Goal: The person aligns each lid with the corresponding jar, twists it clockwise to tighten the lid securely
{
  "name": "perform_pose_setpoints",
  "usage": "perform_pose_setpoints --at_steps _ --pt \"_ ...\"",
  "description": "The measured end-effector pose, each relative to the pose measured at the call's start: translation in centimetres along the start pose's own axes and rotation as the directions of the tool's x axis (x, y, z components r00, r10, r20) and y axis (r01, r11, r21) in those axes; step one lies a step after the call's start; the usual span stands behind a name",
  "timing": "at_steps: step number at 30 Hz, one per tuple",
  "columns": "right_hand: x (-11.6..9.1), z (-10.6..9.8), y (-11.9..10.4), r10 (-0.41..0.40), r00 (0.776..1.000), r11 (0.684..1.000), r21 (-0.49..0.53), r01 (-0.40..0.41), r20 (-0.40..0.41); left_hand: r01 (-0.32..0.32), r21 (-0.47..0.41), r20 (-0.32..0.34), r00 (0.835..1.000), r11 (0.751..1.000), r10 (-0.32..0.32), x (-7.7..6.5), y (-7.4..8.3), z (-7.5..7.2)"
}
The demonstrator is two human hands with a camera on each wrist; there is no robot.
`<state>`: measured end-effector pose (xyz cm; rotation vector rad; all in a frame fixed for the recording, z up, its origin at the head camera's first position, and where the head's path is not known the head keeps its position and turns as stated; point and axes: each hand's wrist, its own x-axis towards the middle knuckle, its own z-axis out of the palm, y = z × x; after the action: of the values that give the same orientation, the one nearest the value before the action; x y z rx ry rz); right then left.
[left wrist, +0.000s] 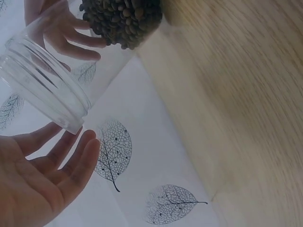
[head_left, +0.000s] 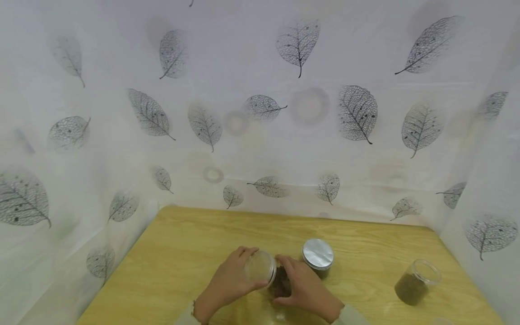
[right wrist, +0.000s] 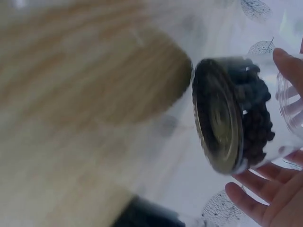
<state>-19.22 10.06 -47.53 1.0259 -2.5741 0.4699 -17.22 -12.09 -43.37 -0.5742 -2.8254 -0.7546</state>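
A clear jar (head_left: pixel 280 282) with dark beans in it is tilted on its side between both hands, its threaded open mouth toward the left. My right hand (head_left: pixel 304 286) grips the jar's body; in the right wrist view its fingers curve round the clear wall near the beans (right wrist: pixel 255 113). My left hand (head_left: pixel 233 277) holds the mouth end, with thumb and fingers on opposite sides of the rim. In the left wrist view, left fingertips touch the threaded rim (left wrist: pixel 47 85), while the beans (left wrist: pixel 125 21) lie toward the base end.
Just behind the right hand stands a jar with a silver lid (head_left: pixel 318 254) and dark contents. Farther right on the wooden table (head_left: pixel 195 234) is an uncapped clear jar (head_left: pixel 412 286) with brown contents. A leaf-patterned white sheet (head_left: pixel 252 149) hangs behind and at both sides.
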Motion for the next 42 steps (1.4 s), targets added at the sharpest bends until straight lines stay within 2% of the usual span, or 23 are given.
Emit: perform_pose_setpoints --at_steps 6,10,15,19,29,36,42 --pt "-0.1 -0.6 0.5 -0.095 0.995 0.975 -0.200 0.101 0.040 -0.027 0.040 -0.002 1.000 0.999 0.028 -0.2 -0.4 -0.2" --pt "0.0 -1.2 0.6 -0.132 0.988 0.954 -0.261 0.148 0.081 -0.067 0.062 -0.009 0.998 0.996 0.068 -0.4 -0.5 -0.4" --pt "0.3 -1.7 0.6 -0.201 0.978 0.922 -0.327 0.207 0.053 -0.104 0.068 -0.022 0.994 0.992 0.106 -0.5 -0.6 -0.4" --pt "0.4 -1.8 0.6 -0.224 0.973 0.911 -0.343 0.227 0.049 -0.137 0.077 -0.033 0.990 0.988 0.140 -0.5 -0.7 -0.4" --pt "0.3 -1.8 0.7 -0.217 0.974 0.916 -0.332 0.226 0.063 -0.223 0.064 -0.060 0.972 0.973 0.227 -0.5 -1.0 -0.6" --pt "0.3 -1.7 0.7 -0.227 0.973 0.913 -0.337 0.230 0.049 -0.306 0.020 -0.044 0.951 0.952 0.306 -0.3 -1.2 -0.8" --pt "0.3 -1.8 0.7 -0.222 0.974 0.918 -0.326 0.226 0.051 -0.336 0.006 -0.012 0.942 0.942 0.336 0.0 -1.4 -1.0"
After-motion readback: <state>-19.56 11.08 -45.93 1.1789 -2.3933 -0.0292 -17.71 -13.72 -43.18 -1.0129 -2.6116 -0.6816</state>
